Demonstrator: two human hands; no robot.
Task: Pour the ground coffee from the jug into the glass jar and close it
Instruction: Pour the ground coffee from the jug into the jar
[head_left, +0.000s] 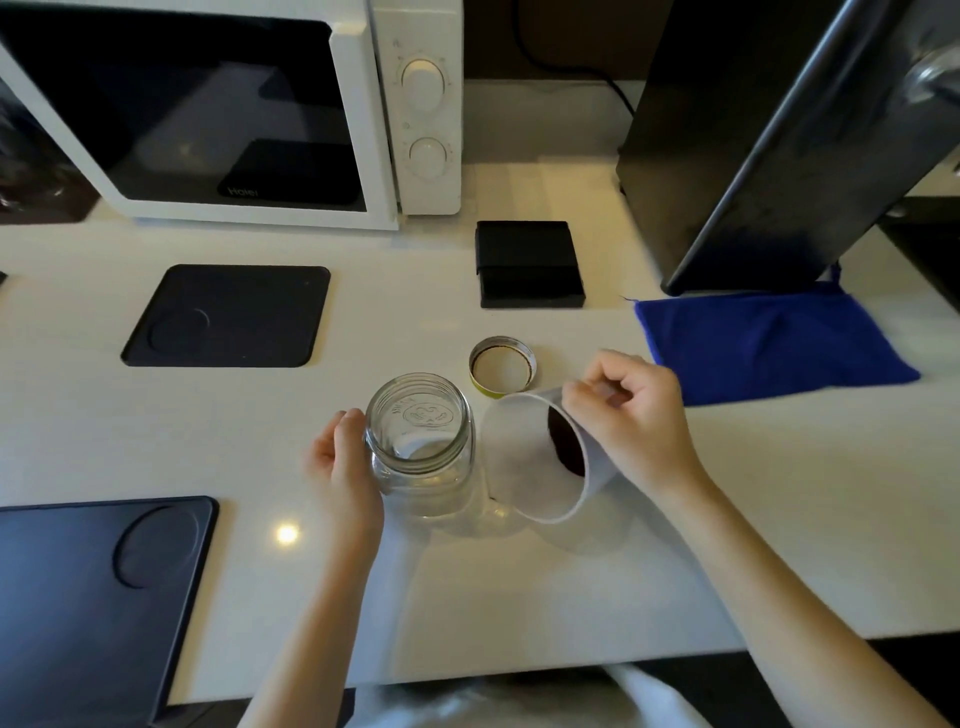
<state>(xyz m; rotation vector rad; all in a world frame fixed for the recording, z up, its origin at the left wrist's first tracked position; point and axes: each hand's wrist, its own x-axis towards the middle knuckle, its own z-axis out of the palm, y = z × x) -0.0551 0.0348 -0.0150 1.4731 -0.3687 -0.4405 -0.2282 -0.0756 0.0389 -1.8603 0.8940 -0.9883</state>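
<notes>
An open glass jar (421, 441) stands upright on the white counter, with no coffee inside. My left hand (343, 457) grips its left side. My right hand (631, 415) holds a white jug (535, 457) by its far side, tilted with its mouth toward the jar. Dark ground coffee (566, 441) lies at the jug's bottom. The jug's rim sits just right of the jar, slightly apart from it. The jar's lid (502, 368) lies upside down behind them.
A white microwave (421, 104) stands at the back. Black mats lie at left middle (228, 317) and front left (93, 597). A small black box (527, 265) sits behind the lid. A blue cloth (769, 343) and a tall black appliance (753, 130) are at right.
</notes>
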